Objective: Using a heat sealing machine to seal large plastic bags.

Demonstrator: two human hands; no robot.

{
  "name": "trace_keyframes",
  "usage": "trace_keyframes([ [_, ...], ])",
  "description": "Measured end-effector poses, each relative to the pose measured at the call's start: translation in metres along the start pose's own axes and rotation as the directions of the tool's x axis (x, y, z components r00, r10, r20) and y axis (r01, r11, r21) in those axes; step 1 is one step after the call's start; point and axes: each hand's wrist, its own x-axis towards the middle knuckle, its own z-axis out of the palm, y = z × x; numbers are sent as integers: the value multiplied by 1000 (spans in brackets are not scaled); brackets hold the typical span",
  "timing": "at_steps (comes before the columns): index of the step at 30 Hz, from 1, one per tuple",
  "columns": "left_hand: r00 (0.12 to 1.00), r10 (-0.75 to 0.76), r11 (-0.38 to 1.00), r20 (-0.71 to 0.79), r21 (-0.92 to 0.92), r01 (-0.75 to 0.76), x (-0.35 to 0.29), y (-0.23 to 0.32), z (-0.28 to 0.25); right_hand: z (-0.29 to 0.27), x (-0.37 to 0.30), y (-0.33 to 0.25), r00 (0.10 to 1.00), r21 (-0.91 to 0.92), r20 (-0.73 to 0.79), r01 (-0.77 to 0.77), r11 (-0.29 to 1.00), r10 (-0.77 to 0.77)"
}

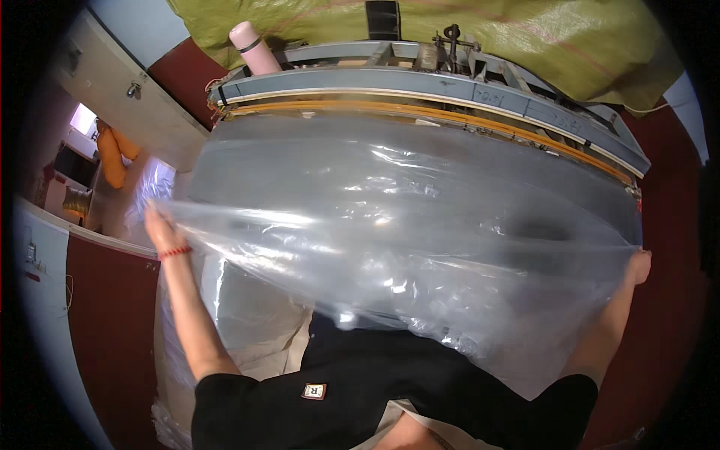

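Note:
A wide sheet of clear plastic film [390,247] is stretched between my two hands, shiny and wrinkled along its near edge. My left hand [159,227], with a red bead bracelet at the wrist, is closed on the film's left edge. Out at the far right, my right hand [639,266] grips the opposite edge. The film spreads over a grey work surface [247,161] and hangs toward my body. Beyond it runs a long grey metal bar [420,84] with orange strips [360,109] along its near side.
A pink bottle [253,46] stands behind the bar at the left. Metal clamp-like parts [451,52] rise behind its middle. Yellow-green woven sheeting [540,37] covers the back. An open doorway with a door [124,75] lies left. More plastic film [247,307] lies below my left arm.

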Motion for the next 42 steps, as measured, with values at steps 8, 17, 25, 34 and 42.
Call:
trace_keyframes([
  [8, 110, 541, -373, 834, 355, -857, -36, 86, 149, 3, 2, -4, 1000, -57, 26, -5, 998, 7],
  [17, 512, -144, 103, 847, 528, -843, -67, -97, 102, 5, 6, -5, 1000, -45, 17, -3, 999, 4],
  [25, 167, 42, 248, 985, 152, -957, -93, -89, 147, 13, 8, 4, 999, 50, -27, -34, 998, 35],
  [34, 378, 222, 251, 899, 322, -913, -87, -127, 177, 37, 69, 86, 991, 949, 132, -118, 291, -31],
  [42, 470, 244, 347, 848, 376, -859, -81, -121, 197, -1, 129, 132, 938, 851, 269, -127, 510, -216],
])
